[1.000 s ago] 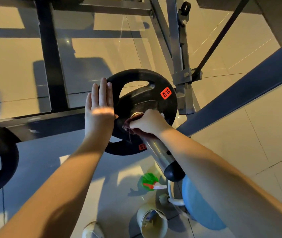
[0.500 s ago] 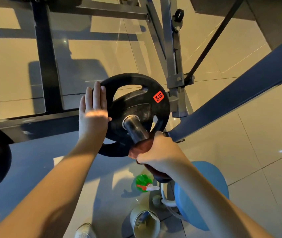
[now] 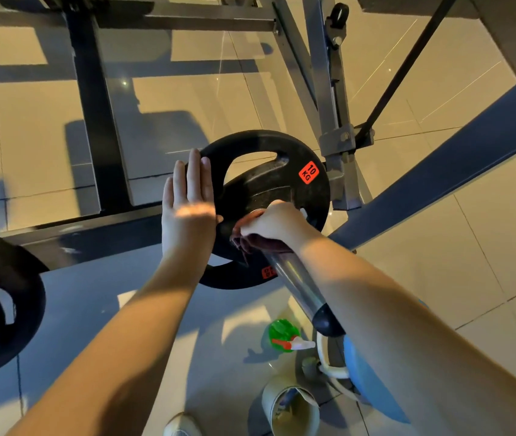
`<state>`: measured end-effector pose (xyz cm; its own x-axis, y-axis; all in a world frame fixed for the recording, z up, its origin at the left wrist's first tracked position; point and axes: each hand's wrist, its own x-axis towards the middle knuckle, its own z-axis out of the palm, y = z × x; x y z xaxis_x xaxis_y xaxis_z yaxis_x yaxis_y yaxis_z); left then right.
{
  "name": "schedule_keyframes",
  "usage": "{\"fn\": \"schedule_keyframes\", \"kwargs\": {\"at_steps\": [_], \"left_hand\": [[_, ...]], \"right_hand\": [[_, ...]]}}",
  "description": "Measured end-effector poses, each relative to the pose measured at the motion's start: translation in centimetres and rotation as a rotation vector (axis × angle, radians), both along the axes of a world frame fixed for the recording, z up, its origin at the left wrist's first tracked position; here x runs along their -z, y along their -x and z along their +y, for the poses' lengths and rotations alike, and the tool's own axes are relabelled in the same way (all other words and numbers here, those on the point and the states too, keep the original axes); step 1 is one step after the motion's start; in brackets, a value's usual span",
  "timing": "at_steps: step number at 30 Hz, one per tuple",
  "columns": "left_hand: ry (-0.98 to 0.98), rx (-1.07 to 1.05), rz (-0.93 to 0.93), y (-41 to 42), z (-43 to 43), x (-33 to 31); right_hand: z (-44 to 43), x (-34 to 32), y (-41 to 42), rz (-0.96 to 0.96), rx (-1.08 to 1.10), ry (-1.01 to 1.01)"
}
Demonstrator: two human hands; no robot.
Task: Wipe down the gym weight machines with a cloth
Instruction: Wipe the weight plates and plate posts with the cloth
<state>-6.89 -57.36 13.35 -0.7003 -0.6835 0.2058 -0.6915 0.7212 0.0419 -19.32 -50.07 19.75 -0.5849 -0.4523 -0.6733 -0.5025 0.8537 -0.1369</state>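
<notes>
A black 10 kg weight plate [image 3: 285, 180] with a red label sits on a shiny metal sleeve [image 3: 296, 280] that ends in a dark cap. My left hand [image 3: 187, 209] lies flat with straight fingers against the plate's left rim. My right hand [image 3: 274, 223] grips a dark reddish cloth [image 3: 250, 242] wrapped round the sleeve, right up against the plate's hub. The part of the sleeve under the cloth is hidden.
The machine's grey upright post [image 3: 332, 114] and a blue slanted beam [image 3: 458, 171] stand behind the plate. Another black plate [image 3: 2, 313] hangs at the left edge. On the tiled floor below are a green spray bottle [image 3: 283, 335], a blue stool [image 3: 367, 391] and a cup-like container [image 3: 291, 410].
My right hand slid the cloth out along the sleeve toward the cap, then back up to the plate's hub. My left hand stayed flat on the rim.
</notes>
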Motion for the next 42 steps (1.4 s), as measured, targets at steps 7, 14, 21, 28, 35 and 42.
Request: {"fn": "schedule_keyframes", "kwargs": {"at_steps": [7,14,21,28,35,42], "left_hand": [[-0.013,-0.025,0.008,0.3,0.1,-0.1],[-0.11,-0.008,-0.049,0.1,0.5,-0.9],[-0.116,-0.015,-0.071,0.1,0.6,-1.2],[-0.113,0.003,-0.039,0.0,0.5,-1.1],[-0.079,0.007,-0.012,-0.1,0.4,-0.5],[0.004,-0.01,0.02,-0.1,0.1,0.3]], "right_hand": [[3.5,-2.3,0.6,-0.201,0.096,0.09],[8.8,-6.8,-1.4,-0.256,0.163,0.084],[9.2,-8.8,-4.0,-0.043,0.017,0.0],[6.8,-6.7,-3.5,0.029,-0.071,-0.049],[3.5,-4.0,-1.5,-0.028,-0.067,-0.036],[1.3,-0.3,-0.3,-0.013,0.03,0.095]]}}
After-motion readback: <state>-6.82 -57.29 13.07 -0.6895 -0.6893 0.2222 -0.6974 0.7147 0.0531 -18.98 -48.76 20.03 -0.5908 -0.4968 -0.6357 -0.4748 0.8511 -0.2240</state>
